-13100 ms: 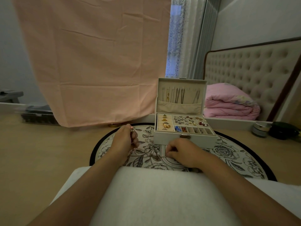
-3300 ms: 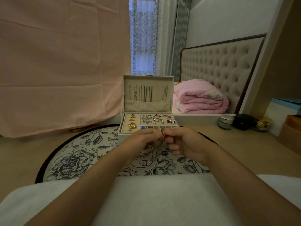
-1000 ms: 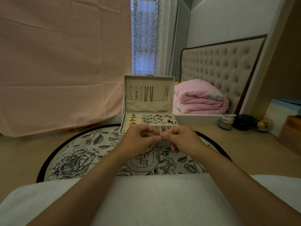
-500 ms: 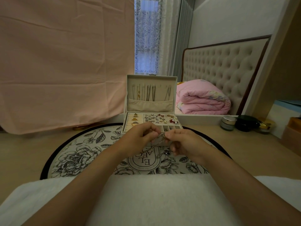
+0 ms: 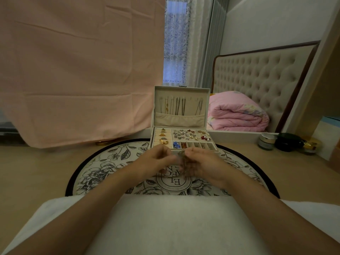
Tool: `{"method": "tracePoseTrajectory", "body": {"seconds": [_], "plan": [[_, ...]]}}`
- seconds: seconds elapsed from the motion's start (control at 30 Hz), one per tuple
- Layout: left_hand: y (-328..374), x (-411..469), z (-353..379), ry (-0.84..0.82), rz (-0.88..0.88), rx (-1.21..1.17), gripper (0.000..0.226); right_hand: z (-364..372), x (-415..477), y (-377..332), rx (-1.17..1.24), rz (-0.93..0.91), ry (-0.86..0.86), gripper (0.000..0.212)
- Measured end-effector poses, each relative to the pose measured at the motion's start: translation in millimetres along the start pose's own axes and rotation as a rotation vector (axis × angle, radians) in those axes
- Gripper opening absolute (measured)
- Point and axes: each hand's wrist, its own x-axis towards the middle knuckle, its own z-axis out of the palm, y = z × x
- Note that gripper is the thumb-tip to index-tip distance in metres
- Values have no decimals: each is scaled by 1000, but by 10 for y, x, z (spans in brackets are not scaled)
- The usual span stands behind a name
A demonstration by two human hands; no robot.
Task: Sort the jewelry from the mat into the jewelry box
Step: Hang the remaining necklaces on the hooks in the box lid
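Note:
A round floral mat (image 5: 103,168) lies on the floor in front of me. At its far side stands the white jewelry box (image 5: 181,118), lid up, with necklaces hanging inside the lid and rings, earrings and beads in its tray compartments. My left hand (image 5: 156,161) and my right hand (image 5: 204,162) meet just in front of the box, above the mat. Between their fingertips they pinch a thin chain necklace (image 5: 184,160), which hangs down blurred between them.
A white cushion (image 5: 169,223) lies across my lap under both forearms. Small jars (image 5: 266,141) and a black case (image 5: 288,141) stand on the floor at the right. A pink sheet (image 5: 79,70) hangs at the left; a folded pink quilt (image 5: 237,113) lies behind the box.
Both hands have stayed together in front of the box, working the chain; it now hangs lower between them and looks blurred. The view has shifted slightly.

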Motion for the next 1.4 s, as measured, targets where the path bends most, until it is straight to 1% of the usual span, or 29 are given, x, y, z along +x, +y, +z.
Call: {"method": "tracePoseTrajectory", "body": {"seconds": [0.1,0.13,0.17,0.23,0.33,0.4,0.47,0.57,0.7,0.8,0.9,1.0,1.1,1.17,1.23,1.3,1.33,1.37,1.4], "plan": [[-73,-31,9,-84,-26,199,38,112,28,-28,-72,9,-39,24],[-105,-35,3,-100,-37,267,41,140,37,-49,-89,9,-43,20],[-122,-46,-9,-110,-32,356,40,164,46,-74,-141,1,-33,17],[-130,-61,-45,-126,-26,548,30,179,65,-103,-356,-26,13,13],[-108,-70,-92,-127,-27,680,15,171,113,-71,-645,-46,52,13],[-83,-70,-130,-123,-60,777,12,131,127,-24,-784,-38,50,11],[-67,-64,-213,-108,-134,876,15,81,113,14,-920,-23,39,13],[-60,-73,-362,-110,-220,934,19,-5,87,36,-1059,-15,53,14],[-23,-92,-407,-151,-278,977,26,-21,61,-1,-1287,-23,84,11],[37,-58,-318,-149,-252,1003,27,73,51,-30,-1402,-80,107,15],[18,-31,-177,-117,-110,965,23,175,55,34,-1332,-165,73,22],[-80,-15,-64,-72,15,914,18,224,86,126,-1218,-215,45,13],[-163,8,-38,-35,45,812,9,202,112,175,-1194,-239,53,6],[-186,20,-49,-24,48,704,9,169,139,212,-1166,-261,69,5],[-189,23,-76,12,41,517,10,148,164,230,-993,-272,109,6],[-184,9,-83,44,15,255,11,153,189,200,-680,-233,124,9],[-181,9,-78,59,-8,133,11,166,196,179,-528,-193,106,10],[-183,12,-71,68,-38,30,11,184,199,161,-419,-155,79,11],[-185,17,-65,73,-64,-40,10,194,208,157,-389,-136,64,12]]}}
